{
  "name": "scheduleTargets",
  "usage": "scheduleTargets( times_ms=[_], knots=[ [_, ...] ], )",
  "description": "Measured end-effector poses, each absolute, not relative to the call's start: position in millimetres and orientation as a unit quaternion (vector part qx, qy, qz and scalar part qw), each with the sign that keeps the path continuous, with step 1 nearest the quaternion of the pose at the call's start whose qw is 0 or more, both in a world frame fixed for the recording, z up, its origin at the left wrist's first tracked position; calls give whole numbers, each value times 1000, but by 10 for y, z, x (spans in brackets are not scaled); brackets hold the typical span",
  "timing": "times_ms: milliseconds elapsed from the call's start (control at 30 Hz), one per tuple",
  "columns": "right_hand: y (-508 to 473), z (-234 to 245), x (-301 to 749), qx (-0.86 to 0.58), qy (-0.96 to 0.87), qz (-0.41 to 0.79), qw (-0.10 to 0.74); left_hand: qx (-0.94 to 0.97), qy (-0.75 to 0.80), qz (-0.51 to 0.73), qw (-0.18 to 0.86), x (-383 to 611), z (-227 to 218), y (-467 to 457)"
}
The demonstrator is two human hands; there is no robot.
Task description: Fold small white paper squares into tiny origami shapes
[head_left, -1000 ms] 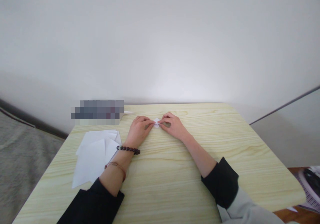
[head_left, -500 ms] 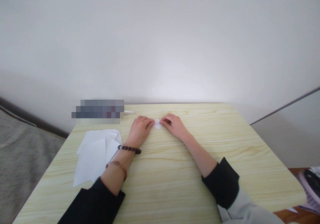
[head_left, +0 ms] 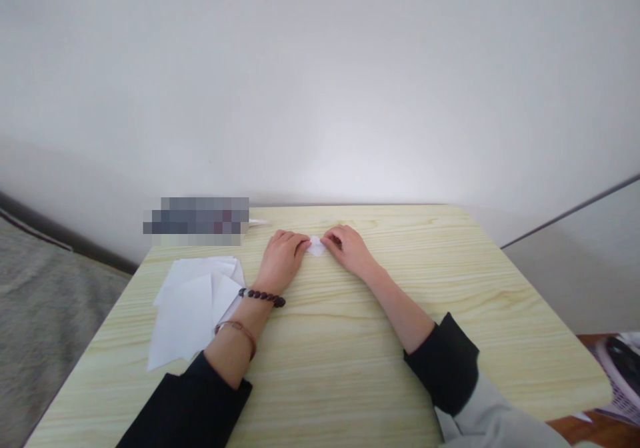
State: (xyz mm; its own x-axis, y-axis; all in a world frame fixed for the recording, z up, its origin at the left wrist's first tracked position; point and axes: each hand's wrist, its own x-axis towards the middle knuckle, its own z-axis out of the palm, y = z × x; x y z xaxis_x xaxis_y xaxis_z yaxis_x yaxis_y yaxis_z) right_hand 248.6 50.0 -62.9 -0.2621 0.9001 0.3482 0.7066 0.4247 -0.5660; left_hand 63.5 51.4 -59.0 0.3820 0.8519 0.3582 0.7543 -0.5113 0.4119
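A small white folded piece of paper (head_left: 317, 247) is held low over the far middle of the table, between both hands. My left hand (head_left: 281, 256) pinches its left corner between thumb and fingers. On the opposite corner, my right hand (head_left: 349, 251) has its thumb and forefinger closed, the other fingers curled. Fingertips cover the corners, so the exact folds are too small to make out. Beside my left wrist lie several loose white paper sheets (head_left: 183, 318), overlapping and partly hidden by the forearm.
The light wood-grain table (head_left: 340, 368) stands against a white wall (head_left: 320, 88). A pixelated dark item (head_left: 195, 220) sits at the table's back left, with a thin white strip beside it. Grey fabric (head_left: 55, 315) is at the left; a pink basket (head_left: 620, 381) stands low at the right.
Both hands keep their pinch on the small paper, with only a slight shift to the right. The loose sheets lie as before.
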Motion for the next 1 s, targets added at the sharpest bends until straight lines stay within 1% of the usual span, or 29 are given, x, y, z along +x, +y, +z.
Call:
scheduleTargets(
  times_ms=[200, 667, 867, 1000],
  knots=[
    [504, -643, 2481, -532, -760, 173, 330, 815, 500, 270, 114, 646, -551, 490],
    [491, -644, 2448, -519, -779, 142, 321, 817, 502, 262, 110, 645, -559, 490],
    [493, -661, 2448, -519, -772, 158, 331, 815, 505, 261, 112, 641, -564, 497],
    [500, -664, 2464, -507, -785, 163, 316, 820, 499, 259, 109, 637, -568, 494]
  ],
)
